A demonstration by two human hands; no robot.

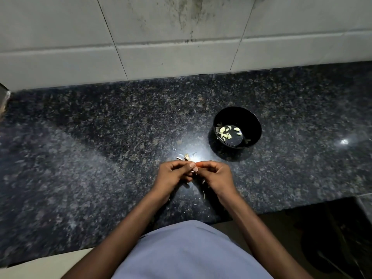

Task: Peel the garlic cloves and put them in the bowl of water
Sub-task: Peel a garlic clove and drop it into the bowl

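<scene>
My left hand [173, 174] and my right hand [215, 176] meet over the dark granite counter [100, 137], fingertips together. Both pinch a small garlic clove [195, 169], mostly hidden by the fingers. A black bowl [252, 125] stands to the upper right of my hands, holding water and several peeled pale cloves [225, 132]. Bits of garlic and papery skin [185, 157] lie on the counter just beyond my fingers. More skin pieces [203, 193] lie below my hands.
A tiled wall [181, 37] runs along the back of the counter. The counter's front edge steps back at the right, above a dark floor area [332, 238]. A bright light reflection [344, 141] shows on the stone at the right.
</scene>
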